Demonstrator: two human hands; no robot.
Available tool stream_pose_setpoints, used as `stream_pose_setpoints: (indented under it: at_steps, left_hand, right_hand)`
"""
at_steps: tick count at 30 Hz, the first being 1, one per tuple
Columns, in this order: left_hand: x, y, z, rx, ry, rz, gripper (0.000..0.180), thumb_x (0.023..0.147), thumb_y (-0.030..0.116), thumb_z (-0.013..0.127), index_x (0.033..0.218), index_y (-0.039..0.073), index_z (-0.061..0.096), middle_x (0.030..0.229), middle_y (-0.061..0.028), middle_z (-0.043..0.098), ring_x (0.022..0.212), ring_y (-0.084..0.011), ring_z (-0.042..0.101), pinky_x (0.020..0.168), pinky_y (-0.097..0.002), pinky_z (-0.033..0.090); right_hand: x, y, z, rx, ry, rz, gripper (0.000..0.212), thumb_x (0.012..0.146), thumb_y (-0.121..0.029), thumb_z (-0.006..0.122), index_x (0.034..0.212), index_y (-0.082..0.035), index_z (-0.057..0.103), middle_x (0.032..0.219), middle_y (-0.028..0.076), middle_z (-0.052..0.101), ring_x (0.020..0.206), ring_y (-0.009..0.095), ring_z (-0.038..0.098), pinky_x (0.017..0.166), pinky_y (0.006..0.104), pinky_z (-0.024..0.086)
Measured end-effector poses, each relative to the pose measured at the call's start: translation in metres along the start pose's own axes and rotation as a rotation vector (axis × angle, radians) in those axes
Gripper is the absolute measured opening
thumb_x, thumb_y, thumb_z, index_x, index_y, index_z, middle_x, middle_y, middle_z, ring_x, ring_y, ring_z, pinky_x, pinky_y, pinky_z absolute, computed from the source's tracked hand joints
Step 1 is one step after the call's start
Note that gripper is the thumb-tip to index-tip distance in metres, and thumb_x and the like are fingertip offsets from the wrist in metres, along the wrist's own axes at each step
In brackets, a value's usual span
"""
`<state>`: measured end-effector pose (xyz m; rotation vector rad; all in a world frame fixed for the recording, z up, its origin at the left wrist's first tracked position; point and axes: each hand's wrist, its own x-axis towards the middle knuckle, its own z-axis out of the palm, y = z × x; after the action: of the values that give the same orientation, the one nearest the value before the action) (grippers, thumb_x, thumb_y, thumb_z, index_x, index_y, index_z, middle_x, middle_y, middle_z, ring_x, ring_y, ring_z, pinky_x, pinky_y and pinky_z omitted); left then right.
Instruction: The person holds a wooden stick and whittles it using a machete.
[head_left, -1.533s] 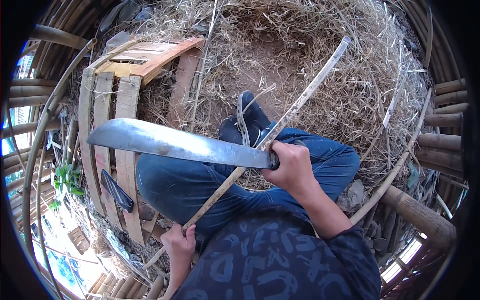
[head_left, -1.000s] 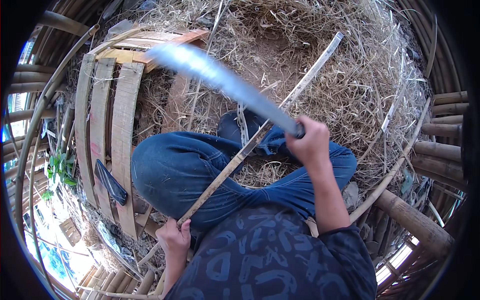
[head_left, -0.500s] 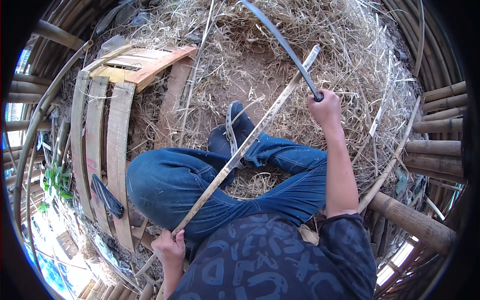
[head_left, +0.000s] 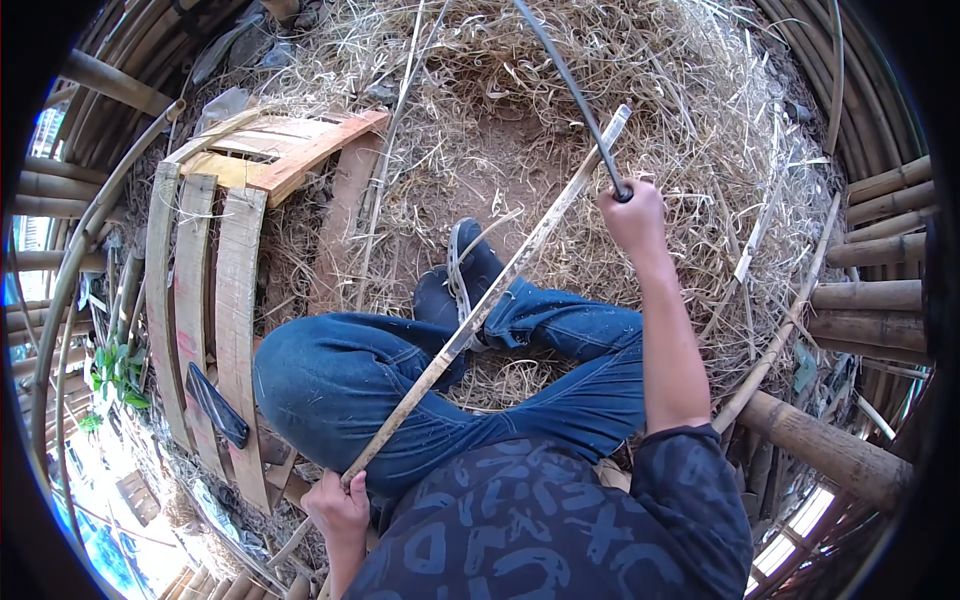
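Observation:
I sit on the ground with legs in blue jeans crossed. My left hand [head_left: 338,506] grips the near end of a long thin bamboo strip [head_left: 500,290] that runs diagonally over my lap toward the upper right. My right hand [head_left: 632,215] is stretched forward, closed on the handle of a long machete [head_left: 565,80]. Its blade is seen edge-on, rising up and to the left, close beside the strip's far end.
Dry bamboo shavings [head_left: 690,110] cover the ground ahead. A wooden pallet [head_left: 215,250] lies at my left with a dark flat object [head_left: 217,405] on it. Thick bamboo poles [head_left: 860,300] are stacked at the right and around the rim.
The machete lay flat across my lap, blade to the left; my right hand has swung it up and forward to the strip's far end. My left hand has kept its grip.

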<state>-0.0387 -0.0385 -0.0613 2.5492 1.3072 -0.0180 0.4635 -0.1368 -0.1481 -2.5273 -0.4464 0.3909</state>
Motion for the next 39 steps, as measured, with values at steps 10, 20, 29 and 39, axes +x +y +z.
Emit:
stream_pose_setpoints:
  at_steps: [10, 20, 29, 39]
  left_hand:
    - [0.004, -0.002, 0.0, -0.065, -0.022, 0.021, 0.055, 0.093, 0.05, 0.049, 0.075, -0.002, 0.055, 0.055, -0.0208, 0.052, 0.052, -0.0426, 0.054, 0.049, -0.0474, 0.042]
    - [0.0, -0.016, 0.002, -0.029, -0.068, 0.063, 0.057, 0.094, 0.05, 0.047, 0.069, -0.001, 0.051, 0.056, -0.0207, 0.05, 0.051, -0.0428, 0.052, 0.048, -0.0479, 0.039]
    - [0.001, -0.023, 0.011, -0.049, 0.003, 0.112, 0.057, 0.095, 0.051, 0.045, 0.075, -0.002, 0.054, 0.057, -0.0197, 0.05, 0.052, -0.0422, 0.053, 0.047, -0.0468, 0.039]
    - [0.001, -0.014, 0.006, -0.047, -0.021, 0.036, 0.059, 0.095, 0.053, 0.043, 0.083, -0.003, 0.058, 0.061, -0.0206, 0.054, 0.054, -0.042, 0.056, 0.049, -0.0465, 0.043]
  right_hand:
    - [-0.12, -0.04, 0.031, 0.135, -0.091, -0.376, 0.021, 0.067, -0.019, 0.072, 0.078, -0.002, 0.066, 0.066, 0.019, 0.064, 0.064, 0.035, 0.066, 0.061, 0.0396, 0.053]
    - [-0.142, -0.052, 0.029, 0.096, -0.141, -0.503, 0.021, 0.062, -0.021, 0.071, 0.075, -0.007, 0.062, 0.066, 0.012, 0.064, 0.063, 0.031, 0.065, 0.058, 0.0407, 0.051]
    - [-0.071, -0.03, 0.011, 0.045, -0.042, -0.163, 0.021, 0.068, -0.023, 0.069, 0.078, -0.004, 0.068, 0.07, 0.017, 0.066, 0.065, 0.035, 0.066, 0.065, 0.0406, 0.054]
    - [-0.03, -0.027, 0.025, -0.037, 0.075, -0.251, 0.024, 0.072, -0.025, 0.066, 0.078, -0.002, 0.068, 0.072, 0.019, 0.066, 0.071, 0.036, 0.066, 0.068, 0.0435, 0.053]
